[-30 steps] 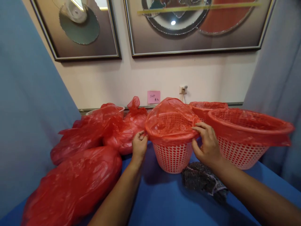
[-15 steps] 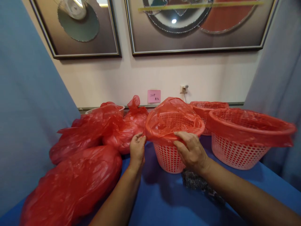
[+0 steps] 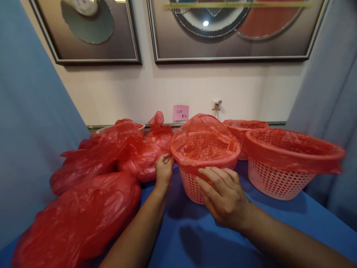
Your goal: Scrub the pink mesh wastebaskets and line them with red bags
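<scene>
A pink perforated basket (image 3: 192, 187) stands upright in the middle of the blue table. A thin red plastic bag (image 3: 208, 149) lines it, folded over the front rim and billowing up at the back. Beside the basket's left rim, my left hand (image 3: 164, 169) is closed in a pinch on the bag's edge. My right hand (image 3: 224, 193) is in front of the basket, thumb and fingers closed on the folded-down front edge of the bag. It hides the lower right of the basket.
Several filled red bags (image 3: 83, 216) lie at the left, one with a knotted top. A larger lined basket (image 3: 279, 182) and a smaller lined basket (image 3: 245, 126) stand at the right. A pink note (image 3: 181, 112) and a socket (image 3: 216, 105) are on the wall.
My right hand has moved down, drawing the bag's front edge lower over the rim. The left hand stays at the left rim. A dark object under my right hand is now out of sight.
</scene>
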### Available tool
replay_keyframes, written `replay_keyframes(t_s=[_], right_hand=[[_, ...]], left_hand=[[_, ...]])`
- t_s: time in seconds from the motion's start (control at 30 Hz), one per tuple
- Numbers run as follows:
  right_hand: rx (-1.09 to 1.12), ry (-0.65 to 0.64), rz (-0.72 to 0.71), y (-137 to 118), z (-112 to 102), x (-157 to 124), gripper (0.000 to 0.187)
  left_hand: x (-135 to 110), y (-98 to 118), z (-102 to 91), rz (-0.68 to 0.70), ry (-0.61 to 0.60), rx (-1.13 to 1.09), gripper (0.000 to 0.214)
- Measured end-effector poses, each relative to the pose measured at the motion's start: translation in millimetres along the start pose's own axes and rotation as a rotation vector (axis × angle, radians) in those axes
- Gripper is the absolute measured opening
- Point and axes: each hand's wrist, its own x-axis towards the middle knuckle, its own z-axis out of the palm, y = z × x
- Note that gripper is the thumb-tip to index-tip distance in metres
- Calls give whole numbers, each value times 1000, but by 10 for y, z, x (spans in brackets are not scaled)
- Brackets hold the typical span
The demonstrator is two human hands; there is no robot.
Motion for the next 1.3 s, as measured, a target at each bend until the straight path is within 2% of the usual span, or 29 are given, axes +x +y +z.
replay_keyframes(t_s=[0.1, 0.2, 0.27, 0.4, 0.53, 0.63, 0.73, 0.87, 0.97, 1.07, 1.13, 1.2, 1.23, 1.3], right_hand=[[-18, -53, 123, 9, 81, 287, 48], [-20, -175, 221, 140, 221, 412, 45], [17, -204, 244, 282, 259, 377, 35], [145, -123, 325, 657, 162, 179, 26], [50, -111, 441, 914, -21, 55, 35], [18, -17, 443, 800, -141, 86, 50], [76, 7, 301, 475, -163, 199, 44], [57, -110, 215, 135, 33, 345, 35], [-12, -164, 198, 67, 210, 369, 35], [-54, -161, 145, 69, 275, 321, 34], [-60, -151, 137, 88, 262, 274, 36], [-43, -149, 150, 124, 230, 235, 40], [-25, -152, 157, 147, 215, 222, 42], [14, -165, 160, 200, 189, 210, 46]], left_hand=[[-30, 34, 7, 7, -13, 36, 31], [-56, 93, -23, 11, -14, 71, 33], [-77, 148, -62, 29, 5, 91, 36], [-181, 320, -102, 190, 28, 185, 43], [-357, 509, -22, 322, -41, 306, 48], [-457, 571, 67, 352, -92, 309, 44], [-503, 567, 130, 311, -135, 233, 42], [-559, 576, 155, 275, -163, 212, 39], [-637, 622, 120, 272, -182, 176, 35], [-710, 680, 55, 243, -251, 177, 36], [-718, 732, 27, 344, -246, 285, 39], [-681, 802, 41, 571, -239, 473, 46], [-649, 843, 67, 702, -263, 577, 49], [-572, 928, 152, 915, -393, 768, 47]])
